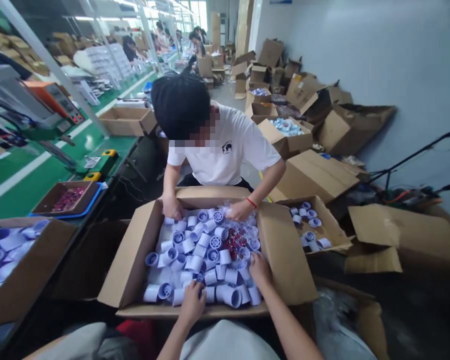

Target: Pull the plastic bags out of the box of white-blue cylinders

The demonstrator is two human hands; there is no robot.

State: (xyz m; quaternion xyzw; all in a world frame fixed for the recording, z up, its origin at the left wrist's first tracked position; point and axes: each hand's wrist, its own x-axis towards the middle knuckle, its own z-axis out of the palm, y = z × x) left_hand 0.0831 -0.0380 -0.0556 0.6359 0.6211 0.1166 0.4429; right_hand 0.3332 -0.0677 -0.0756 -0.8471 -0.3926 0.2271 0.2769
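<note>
Factory aisle with a pale wall [360,65] behind, open cardboard box [129,260] in front of the wearer, full of loose white cylindrical parts [195,263]; a co-worker [225,150] sits across it, both their hands in at the far edge. Left hand [194,301] is over the box's near edge, about mid-length, fingers bent in among the white parts; right hand [260,270] is farther in, by the right side, fingertips at the parts there. Both look narrow, fingers curled, but can't tell if either grips anything. Key relation: the white cup [228,295] by the near edge sits between the two, right of the left hand and nearer the wearer than the right. It's on its side, long axis roughly along the near edge, open end toward the right corner, closed end to the left hand, which looks the nearer one. Red pieces [234,239] are beyond it, ahead and left of the right hand, nearer the right side than the left.
</note>
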